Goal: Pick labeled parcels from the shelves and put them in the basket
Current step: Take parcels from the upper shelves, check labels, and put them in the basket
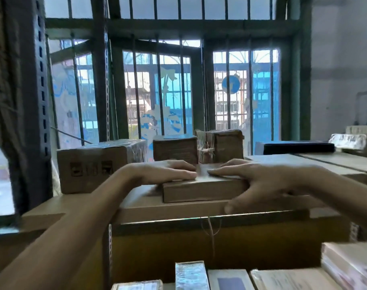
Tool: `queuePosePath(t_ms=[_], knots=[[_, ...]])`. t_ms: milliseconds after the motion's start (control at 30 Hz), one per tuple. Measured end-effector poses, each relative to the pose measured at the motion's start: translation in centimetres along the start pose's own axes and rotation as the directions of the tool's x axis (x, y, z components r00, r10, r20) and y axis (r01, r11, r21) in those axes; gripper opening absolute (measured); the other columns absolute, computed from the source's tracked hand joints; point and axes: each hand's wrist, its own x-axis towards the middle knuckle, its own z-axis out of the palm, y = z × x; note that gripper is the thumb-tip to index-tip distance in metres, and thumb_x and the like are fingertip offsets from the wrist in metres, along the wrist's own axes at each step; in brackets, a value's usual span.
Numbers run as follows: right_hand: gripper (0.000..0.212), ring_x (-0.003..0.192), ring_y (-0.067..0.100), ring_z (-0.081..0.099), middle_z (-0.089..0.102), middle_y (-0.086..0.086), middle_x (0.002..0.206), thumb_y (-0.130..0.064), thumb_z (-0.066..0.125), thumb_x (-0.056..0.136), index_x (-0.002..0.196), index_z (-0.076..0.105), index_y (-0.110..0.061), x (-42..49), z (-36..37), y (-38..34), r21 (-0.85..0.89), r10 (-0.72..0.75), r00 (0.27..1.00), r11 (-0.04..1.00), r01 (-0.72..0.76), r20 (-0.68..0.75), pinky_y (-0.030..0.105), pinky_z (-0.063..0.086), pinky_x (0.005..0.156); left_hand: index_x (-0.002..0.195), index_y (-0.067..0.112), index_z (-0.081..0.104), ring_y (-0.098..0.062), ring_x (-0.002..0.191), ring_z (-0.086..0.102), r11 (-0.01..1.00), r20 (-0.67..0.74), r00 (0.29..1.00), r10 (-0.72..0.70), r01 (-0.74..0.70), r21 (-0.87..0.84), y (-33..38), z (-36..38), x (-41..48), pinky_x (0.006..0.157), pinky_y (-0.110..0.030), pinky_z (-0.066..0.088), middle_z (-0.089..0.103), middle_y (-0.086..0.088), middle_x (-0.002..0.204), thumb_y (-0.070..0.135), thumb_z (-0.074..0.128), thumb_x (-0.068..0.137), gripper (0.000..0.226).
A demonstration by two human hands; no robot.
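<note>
The flat parcel (203,190) near the front edge of the shelf (157,222) is tan cardboard. The box (90,166) at the left edge is brown with dark printed symbols; a back box (220,146) is crossed with pale string. The window bars (205,91) are dark green, the round sticker (230,84) blue.

Shelf top (44,208) carries a taped box (94,164) and, seemingly, a flat carton (174,212).

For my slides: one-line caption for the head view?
Left hand and right hand rest on a parcel atop a larger box, before a barred window.
</note>
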Motion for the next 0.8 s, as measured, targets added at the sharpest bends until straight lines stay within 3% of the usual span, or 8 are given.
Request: queuePosePath(t_ms=[100,200,367,500,567,633,700,800], knots=[[0.073,0.116,0.008,0.039,0.027,-0.013,0.142,-0.064,0.047,0.08,0.133,-0.002,-0.06,-1.1,2.1,-0.1,-0.282,-0.205,0.951,0.95,0.137,-0.23,0.023,0.038,0.095,0.128,0.034,0.046,-0.004,0.108,0.043,0.997,-0.054,0.998,0.011,-0.015,-0.077,0.3,0.5,-0.6,0.085,-0.019,0.035,0.045,0.016,0.119,0.054,0.043,0.08,0.052],[0.066,0.122,0.016,0.047,0.037,-0.005,0.145,-0.064,0.027,0.085,0.13,-0.019,-0.054,-2.1,3.3,0.1,-0.618,-0.468,0.808,0.768,0.171,-0.358,0.028,0.044,0.092,0.11,0.029,0.06,-0.001,0.099,0.052,0.986,-0.206,0.979,-0.001,-0.034,-0.163,0.9,0.8,-1.7,0.08,-0.019,0.039,0.058,0.012,0.107,0.051,0.047,0.08,0.039],[0.082,0.094,0.027,0.066,0.064,0.013,0.117,-0.032,0.077,0.069,0.137,0.03,-0.032,-2.6,4.1,2.0,-0.854,-0.746,0.546,0.511,0.101,-0.382,0.031,0.056,0.062,0.101,0.028,0.065,-0.012,0.107,0.053,0.945,-0.386,0.915,-0.119,-0.015,-0.327,1.6,2.1,-3.9,0.093,-0.033,0.039,0.061,0.008,0.111,0.065,0.041,0.073,0.052],[0.069,0.094,0.033,0.063,0.058,0.019,0.119,-0.018,0.068,0.078,0.139,0.037,-0.022,-2.9,2.3,2.2,-0.604,-0.642,0.345,0.765,0.224,-0.685,0.038,0.056,0.06,0.105,0.032,0.063,-0.025,0.119,0.05,0.625,-0.704,0.666,-0.245,-0.446,-0.64,4.0,3.1,-5.1,0.096,-0.041,0.039,0.059,0.003,0.121,0.054,0.044,0.086,0.034],[0.057,0.11,0.023,0.053,0.049,0.016,0.127,-0.018,0.05,0.087,0.14,0.028,-0.021,-3.2,1.4,1.7,-0.348,-0.506,0.294,0.821,0.453,-0.811,0.036,0.054,0.077,0.106,0.037,0.059,-0.019,0.118,0.05,0.644,-0.843,0.495,-0.212,-0.578,-0.502,5.9,3.3,-5.4,0.087,-0.035,0.044,0.058,0.01,0.118,0.026,0.055,0.09,0.02],[0.049,0.113,0.009,0.046,0.048,0.01,0.128,-0.018,0.04,0.093,0.139,0.026,-0.023,-3.3,0.8,1.2,-0.131,-0.366,0.263,0.769,0.625,-0.893,0.03,0.051,0.088,0.112,0.047,0.052,0.0,0.111,0.049,0.696,-0.913,0.389,-0.124,-0.621,-0.359,7.7,3.4,-5.4,0.081,-0.029,0.047,0.05,0.022,0.119,0.01,0.06,0.087,0.045],[0.044,0.111,0.012,0.054,0.052,0.007,0.128,-0.02,0.037,0.098,0.138,0.024,-0.033,-3.9,0.2,0.7,0.138,-0.205,0.345,0.646,0.751,-0.916,0.031,0.054,0.086,0.124,0.047,0.043,0.01,0.108,0.046,0.721,-0.939,0.338,-0.06,-0.636,-0.275,9.4,3.3,-5.7,0.083,-0.026,0.05,0.044,0.027,0.119,0.006,0.058,0.088,0.057],[0.042,0.107,0.015,0.061,0.056,0.007,0.129,-0.023,0.037,0.098,0.136,0.028,-0.04,-4.7,-0.4,0.8,0.409,-0.087,0.498,0.459,0.789,-0.863,0.03,0.055,0.084,0.125,0.046,0.041,-0.003,0.115,0.048,0.717,-0.953,0.303,-0.013,-0.662,-0.221,11.1,3.3,-6.1,0.072,-0.017,0.054,0.044,0.02,0.128,0.006,0.053,0.091,0.054]])
